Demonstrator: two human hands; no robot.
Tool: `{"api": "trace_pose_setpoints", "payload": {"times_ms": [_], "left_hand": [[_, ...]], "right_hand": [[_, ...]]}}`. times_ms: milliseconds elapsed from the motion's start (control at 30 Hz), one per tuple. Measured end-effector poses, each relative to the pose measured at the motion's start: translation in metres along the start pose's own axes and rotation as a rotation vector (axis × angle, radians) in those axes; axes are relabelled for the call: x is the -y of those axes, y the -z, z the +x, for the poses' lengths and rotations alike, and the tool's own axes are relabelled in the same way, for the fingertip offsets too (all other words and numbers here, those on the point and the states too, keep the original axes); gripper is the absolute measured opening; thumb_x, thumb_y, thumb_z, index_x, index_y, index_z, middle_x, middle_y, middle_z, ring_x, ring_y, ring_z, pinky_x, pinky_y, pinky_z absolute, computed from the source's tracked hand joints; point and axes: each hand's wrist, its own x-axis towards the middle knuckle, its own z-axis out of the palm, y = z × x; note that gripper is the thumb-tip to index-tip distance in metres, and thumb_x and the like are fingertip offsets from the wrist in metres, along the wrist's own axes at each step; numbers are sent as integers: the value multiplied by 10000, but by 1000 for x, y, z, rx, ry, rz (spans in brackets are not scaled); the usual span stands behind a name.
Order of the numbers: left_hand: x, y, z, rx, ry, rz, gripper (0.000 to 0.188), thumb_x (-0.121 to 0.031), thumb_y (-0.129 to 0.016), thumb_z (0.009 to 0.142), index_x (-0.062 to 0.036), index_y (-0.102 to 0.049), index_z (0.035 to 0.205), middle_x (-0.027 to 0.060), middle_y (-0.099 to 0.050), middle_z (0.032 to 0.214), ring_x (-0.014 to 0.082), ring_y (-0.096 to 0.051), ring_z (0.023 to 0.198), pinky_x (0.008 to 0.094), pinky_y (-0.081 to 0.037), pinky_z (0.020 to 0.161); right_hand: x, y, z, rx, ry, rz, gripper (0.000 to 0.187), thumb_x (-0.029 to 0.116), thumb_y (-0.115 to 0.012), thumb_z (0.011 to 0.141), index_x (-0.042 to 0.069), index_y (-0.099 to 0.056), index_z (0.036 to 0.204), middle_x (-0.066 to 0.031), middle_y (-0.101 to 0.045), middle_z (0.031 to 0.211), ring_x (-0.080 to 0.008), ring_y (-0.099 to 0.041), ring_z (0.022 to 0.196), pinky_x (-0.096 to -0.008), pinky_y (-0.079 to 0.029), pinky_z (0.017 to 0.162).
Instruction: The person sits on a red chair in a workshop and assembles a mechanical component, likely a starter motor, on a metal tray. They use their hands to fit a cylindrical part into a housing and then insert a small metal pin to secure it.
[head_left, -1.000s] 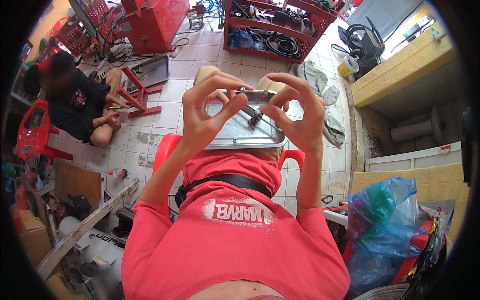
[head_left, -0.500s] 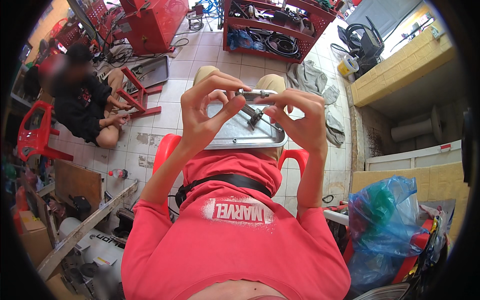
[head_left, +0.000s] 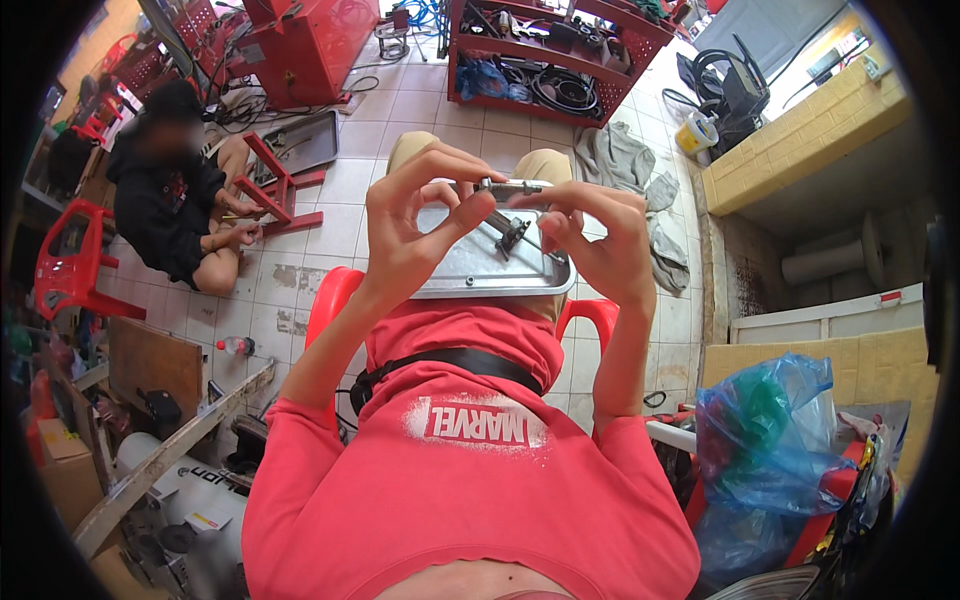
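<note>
One camera sits on the person's head and looks straight down. The red shirt point(head_left: 470, 470) is very near. The floor point(head_left: 400, 110) and shelf point(head_left: 560, 50) are far.

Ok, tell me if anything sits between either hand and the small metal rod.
Nothing visible does. The left hand and the right hand both already pinch the metal rod at its ends, raised above the metal tray on the lap.
</note>
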Motion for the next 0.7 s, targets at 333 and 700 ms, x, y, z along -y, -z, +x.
{"api": "trace_pose_setpoints", "payload": {"times_ms": [333, 700], "left_hand": [[0, 0, -1, 11, -3, 0, 183, 21, -718, 926, 9, -699, 1107, 118, -684, 1085, 141, -620, 988, 285, -473, 767], [7, -4, 1, 24, -88, 44, 214, -14, -801, 877, -49, -759, 1084, 79, -740, 1092, 93, -649, 873, 233, -491, 671]], "right_hand": [[1, -3, -1, -40, -48, -4, 326, 141, -811, 865, 142, -753, 1186, 4, -703, 645, -73, -627, 556, -247, -390, 508], [12, -9, 0, -189, 79, -129, 236, 32, -831, 820, 44, -726, 1031, -12, -687, 663, -85, -632, 589, -245, -442, 561]]}}
